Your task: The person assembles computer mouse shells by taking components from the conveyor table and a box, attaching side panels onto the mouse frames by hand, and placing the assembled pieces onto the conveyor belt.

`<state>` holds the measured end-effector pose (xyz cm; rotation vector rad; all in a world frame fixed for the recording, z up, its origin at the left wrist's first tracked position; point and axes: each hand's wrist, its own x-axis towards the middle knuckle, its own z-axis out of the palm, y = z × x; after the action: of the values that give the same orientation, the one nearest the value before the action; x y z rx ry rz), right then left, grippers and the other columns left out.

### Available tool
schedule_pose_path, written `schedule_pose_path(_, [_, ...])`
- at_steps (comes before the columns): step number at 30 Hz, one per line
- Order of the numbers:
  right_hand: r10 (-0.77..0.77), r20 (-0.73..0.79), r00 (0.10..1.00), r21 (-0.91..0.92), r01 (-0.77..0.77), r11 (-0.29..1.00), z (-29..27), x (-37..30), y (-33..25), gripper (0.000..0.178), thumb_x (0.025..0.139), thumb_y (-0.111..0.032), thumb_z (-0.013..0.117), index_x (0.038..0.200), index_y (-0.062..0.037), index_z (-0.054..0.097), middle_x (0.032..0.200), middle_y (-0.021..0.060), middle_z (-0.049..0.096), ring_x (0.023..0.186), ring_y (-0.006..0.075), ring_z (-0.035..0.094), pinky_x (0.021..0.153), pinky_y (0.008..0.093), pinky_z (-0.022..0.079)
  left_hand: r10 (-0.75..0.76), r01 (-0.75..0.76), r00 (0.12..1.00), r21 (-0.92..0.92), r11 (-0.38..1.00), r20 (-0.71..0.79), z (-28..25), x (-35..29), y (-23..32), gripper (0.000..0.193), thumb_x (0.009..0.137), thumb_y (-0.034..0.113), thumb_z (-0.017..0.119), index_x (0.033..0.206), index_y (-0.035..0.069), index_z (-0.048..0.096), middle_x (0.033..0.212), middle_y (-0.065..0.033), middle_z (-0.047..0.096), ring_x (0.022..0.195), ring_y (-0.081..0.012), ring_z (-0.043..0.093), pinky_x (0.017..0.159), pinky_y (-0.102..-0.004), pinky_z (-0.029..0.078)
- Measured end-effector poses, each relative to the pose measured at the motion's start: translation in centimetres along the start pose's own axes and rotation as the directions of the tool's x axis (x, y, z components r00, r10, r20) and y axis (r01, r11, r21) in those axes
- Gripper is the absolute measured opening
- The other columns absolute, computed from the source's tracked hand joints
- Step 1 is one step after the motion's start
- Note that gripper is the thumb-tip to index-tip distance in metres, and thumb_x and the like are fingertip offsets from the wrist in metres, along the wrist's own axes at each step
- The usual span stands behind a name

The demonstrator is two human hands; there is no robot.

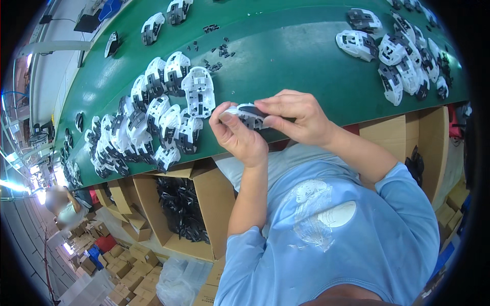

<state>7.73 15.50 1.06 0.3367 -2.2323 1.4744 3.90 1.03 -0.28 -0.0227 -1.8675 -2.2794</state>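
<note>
On my head view, both hands are raised at the near edge of the tabletop, about midway along it. My left hand grips one end of a small white-and-dark moulded piece, thumb on the side toward me. My right hand has the other end pinched between thumb and fingers, so the piece is held between the two, tilted; I can't tell whether it touches the surface.

Just left of it I have an upturned white frame, beside a crowded group of similar white-and-dark shells that runs along the near edge toward the left end. Beyond the frame, toward the far edge, tiny dark parts lie scattered. Another pile of shells sits toward the right end. Below the near edge, an open cardboard box holds black parts.
</note>
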Motion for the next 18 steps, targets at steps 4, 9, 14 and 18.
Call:
schedule_pose_path(4, [-0.039, 0.005, 0.999, 0.008, 0.039, 0.999, 0.7, -0.3, -0.7, 0.035, 0.085, -0.019, 0.084, 0.117, -0.0067, 0.081, 0.114, 0.012, 0.077, 0.088, 0.0263, 0.072, 0.081, 0.0363, 0.058, 0.061, -0.036, 0.989, -0.184, 0.982, 0.133, -0.5, 0.1, -0.8, 0.039, 0.109, 0.048, 0.057, 0.12, 0.012, 0.05, 0.11, -0.0067, 0.056, 0.095, -0.0177, 0.06, 0.085, -0.0331, 0.054])
schedule_pose_path(9, [-0.02, -0.028, 0.999, 0.045, 0.022, 0.999, 0.6, -0.4, -0.6, 0.042, 0.083, -0.023, 0.086, 0.122, -0.0106, 0.079, 0.12, 0.0114, 0.074, 0.1, 0.0288, 0.071, 0.088, 0.0387, 0.057, -0.088, 0.123, 0.99, -0.366, 0.922, 0.112, 1.1, 0.5, 0.7, 0.032, 0.101, 0.04, 0.058, 0.117, 0.014, 0.049, 0.113, -0.007, 0.054, 0.1, -0.0227, 0.06, 0.09, -0.0412, 0.053])
schedule_pose_path(14, [-0.001, -0.029, 1.0, 0.125, 0.005, 0.992, -0.2, -0.8, 0.2, 0.047, 0.085, -0.025, 0.086, 0.128, -0.0098, 0.075, 0.133, 0.015, 0.069, 0.114, 0.0302, 0.068, 0.098, 0.0397, 0.055, 0.016, 0.029, 0.992, -0.342, 0.939, 0.128, 1.5, 0.5, 0.2, 0.035, 0.097, 0.041, 0.054, 0.118, 0.013, 0.05, 0.115, -0.0086, 0.055, 0.101, -0.0248, 0.061, 0.091, -0.0427, 0.054])
schedule_pose_path(18, [0.214, 0.101, 0.972, 0.561, -0.233, 0.794, 0.4, -1.3, 0.5, 0.072, 0.087, -0.034, 0.085, 0.145, -0.0009, 0.06, 0.143, 0.0216, 0.058, 0.133, 0.0337, 0.059, 0.109, 0.0417, 0.049, 0.185, -0.101, 0.976, -0.511, 0.854, 0.117, 2.6, 0.9, 0.3, 0.041, 0.089, 0.039, 0.05, 0.116, 0.009, 0.054, 0.108, -0.0133, 0.06, 0.102, -0.0307, 0.063, 0.097, -0.0525, 0.054])
